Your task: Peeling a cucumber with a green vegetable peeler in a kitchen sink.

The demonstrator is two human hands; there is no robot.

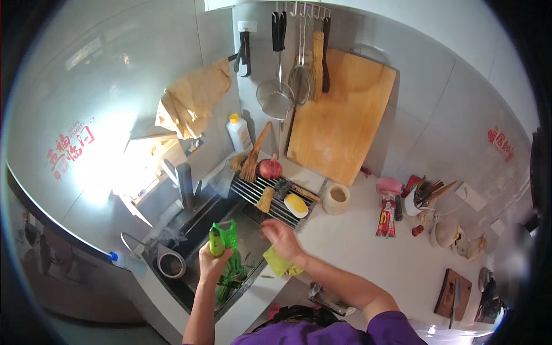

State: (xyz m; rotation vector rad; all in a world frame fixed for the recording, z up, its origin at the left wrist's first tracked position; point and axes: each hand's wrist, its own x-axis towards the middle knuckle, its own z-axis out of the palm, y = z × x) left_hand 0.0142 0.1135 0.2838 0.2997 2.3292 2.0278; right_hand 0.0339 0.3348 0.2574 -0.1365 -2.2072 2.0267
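My left hand [212, 264] is closed around a green cucumber or similar long vegetable [216, 243] and a bright green plastic peeler [228, 235], above the dark sink [248, 241]. Green peelings and another green vegetable [223, 292] lie at the sink's near end. My right hand [280, 238] is raised over the sink's right edge, beside the drying rack; its fingers are partly curled and I see nothing in them. A yellow-green cloth [280, 262] hangs on the counter edge below that wrist.
On the roll-up rack [246, 192] are a red onion [271, 168], a short brush and a yellow soap dish [296, 205]. The faucet [185, 185] rises behind the sink. A beige jar [336, 199] stands right of the rack; a knife lies on a small board [453, 295] at far right.
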